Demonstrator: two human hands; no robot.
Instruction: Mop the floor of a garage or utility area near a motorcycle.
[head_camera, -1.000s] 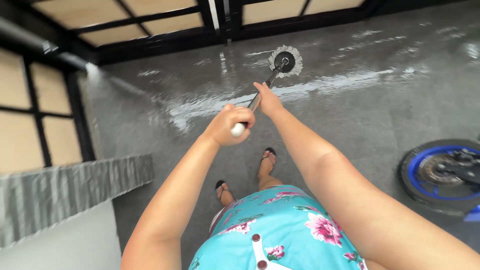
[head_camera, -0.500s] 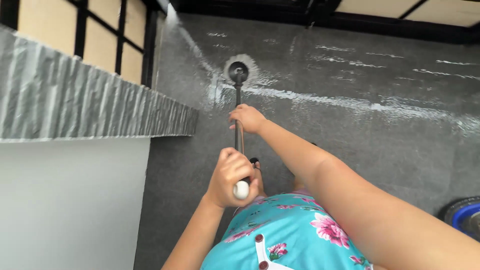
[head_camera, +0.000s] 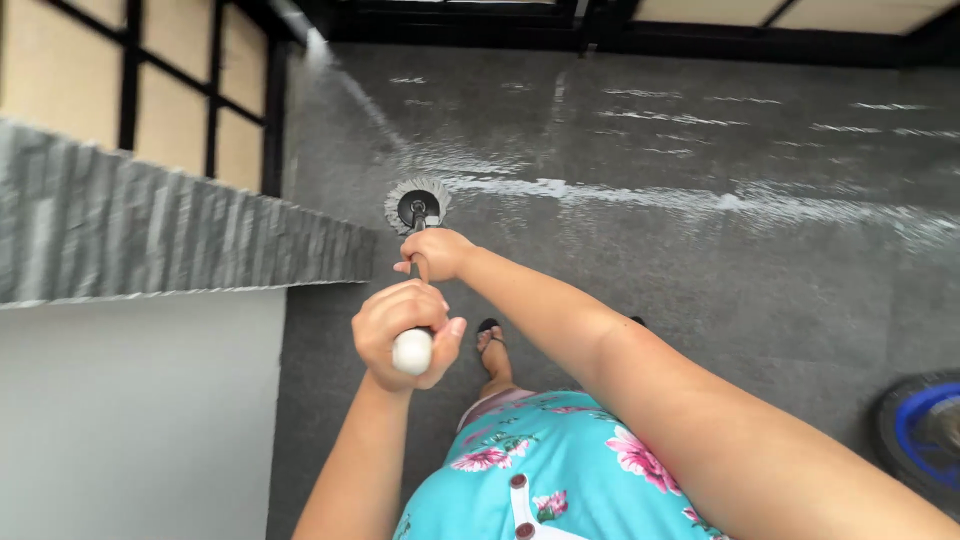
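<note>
Mop handle (head_camera: 413, 348) is gripped by both hands: left hand (head_camera: 405, 335) clenched over the white end cap, right hand (head_camera: 436, 253) wrapped lower for leverage. Mop head (head_camera: 417, 206) is pressed flat on the wet floor (head_camera: 700, 250), just beyond the right fingers.

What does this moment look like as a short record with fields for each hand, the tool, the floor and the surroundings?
left hand: closed around the white top end of the mop handle
right hand: grips the handle lower down
mop head: round, pale fringe, on the floor by the wall
floor: dark grey, wet streaks
stone ledge: at left
wheel: blue rim, far right
</note>
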